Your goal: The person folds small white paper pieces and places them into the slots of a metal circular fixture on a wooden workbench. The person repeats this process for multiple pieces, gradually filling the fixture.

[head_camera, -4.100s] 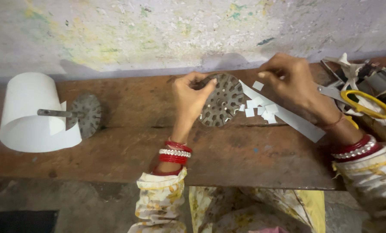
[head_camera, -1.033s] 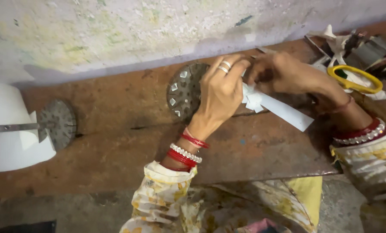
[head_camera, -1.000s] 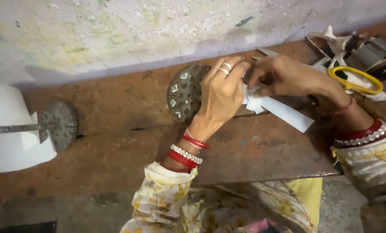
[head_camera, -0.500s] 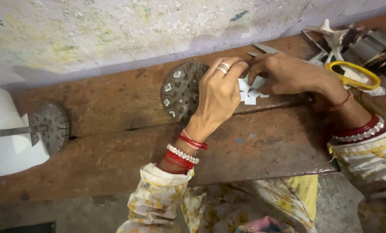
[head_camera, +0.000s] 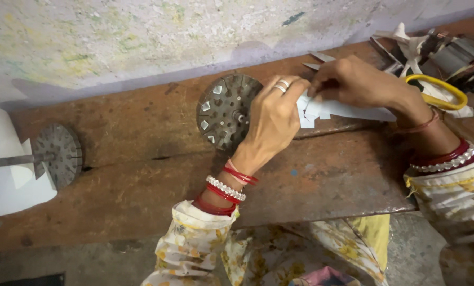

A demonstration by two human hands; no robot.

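Note:
A round grey slotted metal disc (head_camera: pixel 223 108) stands on edge on the brown wooden bench (head_camera: pixel 141 175), several of its slots filled with white paper. My left hand (head_camera: pixel 274 119) grips the disc's right side, fingers curled over its rim. Just to the right, my right hand (head_camera: pixel 353 82) pinches a small white paper piece (head_camera: pixel 308 106) close to my left fingers. Under my right hand lies a long white paper strip (head_camera: pixel 353 112) with small cut pieces beside it.
A second slotted disc on a metal shaft (head_camera: pixel 56 154) lies at the left against a white paper roll (head_camera: pixel 3 169). Yellow-handled scissors (head_camera: pixel 441 90) and metal scraps (head_camera: pixel 449 50) sit at the far right. A stained wall (head_camera: pixel 141 37) backs the bench.
The view has shifted, so the disc and hands sit lower and more central. My right hand has moved from the paper strip up toward my left fingers with a small paper piece.

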